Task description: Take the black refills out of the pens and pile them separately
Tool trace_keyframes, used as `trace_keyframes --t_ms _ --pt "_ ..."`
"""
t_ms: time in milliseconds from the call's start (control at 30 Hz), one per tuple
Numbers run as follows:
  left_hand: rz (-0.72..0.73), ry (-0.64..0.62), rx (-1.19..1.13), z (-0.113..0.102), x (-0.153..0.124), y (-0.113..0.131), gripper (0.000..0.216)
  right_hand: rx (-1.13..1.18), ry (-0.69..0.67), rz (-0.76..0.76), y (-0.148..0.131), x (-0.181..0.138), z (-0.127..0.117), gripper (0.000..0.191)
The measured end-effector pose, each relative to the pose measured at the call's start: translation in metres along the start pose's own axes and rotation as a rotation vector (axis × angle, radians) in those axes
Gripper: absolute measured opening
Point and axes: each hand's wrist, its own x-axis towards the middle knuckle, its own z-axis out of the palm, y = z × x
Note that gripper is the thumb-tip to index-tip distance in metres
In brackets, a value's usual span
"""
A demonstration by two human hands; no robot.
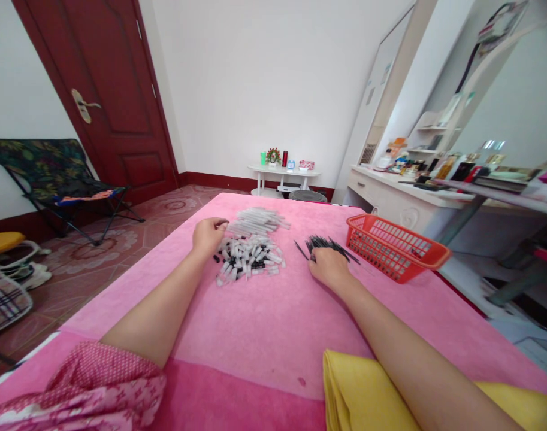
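Observation:
My left hand [209, 235] is at the left edge of a pile of clear plastic tubes [257, 221], its fingertips pinched together. What they hold, if anything, is too small to make out. Just in front of it lies a heap of short clear and black pieces [250, 257], like pen caps and plugs. On the right, my right hand [329, 266] reaches to a bunch of thin black pen refills [331, 244]. Its fingers are closed at the near end of the bunch, where one refill sticks out toward the left. The palm hides part of the bunch.
An orange-red plastic basket [394, 245] stands right of the refills. A pink cloth [255, 335] covers the table. Folded yellow cloth [358, 389] lies under my right forearm. Beyond are a white side table [282, 172], a dressing table [390, 194] and a folding chair [62, 179].

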Motion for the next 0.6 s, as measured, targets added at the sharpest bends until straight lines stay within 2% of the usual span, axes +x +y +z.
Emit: trace_keyframes --t_ms 100,167,267,367,467,600 --pt "-0.146 -0.012 -0.103 0.005 0.006 -0.029 0.031 0.009 0.000 0.003 0.000 0.000 0.000 0.027" --pt "-0.177 -0.021 -0.120 0.010 0.008 -0.036 0.031 0.015 -0.001 0.001 -0.001 -0.001 0.001 0.027" --pt "-0.077 -0.070 -0.084 0.017 0.012 -0.032 0.031 0.013 0.009 -0.005 -0.001 -0.001 0.001 0.027" --pt "0.031 -0.112 0.055 0.021 0.022 -0.030 0.031 0.005 0.022 -0.014 0.000 -0.001 0.002 0.026" --pt "0.047 -0.185 0.143 0.023 0.032 -0.038 0.027 0.005 0.021 -0.017 0.000 0.000 0.003 0.026" --pt "0.121 -0.250 0.115 0.021 0.039 -0.049 0.028 -0.004 0.031 -0.009 0.000 0.001 0.005 0.026"
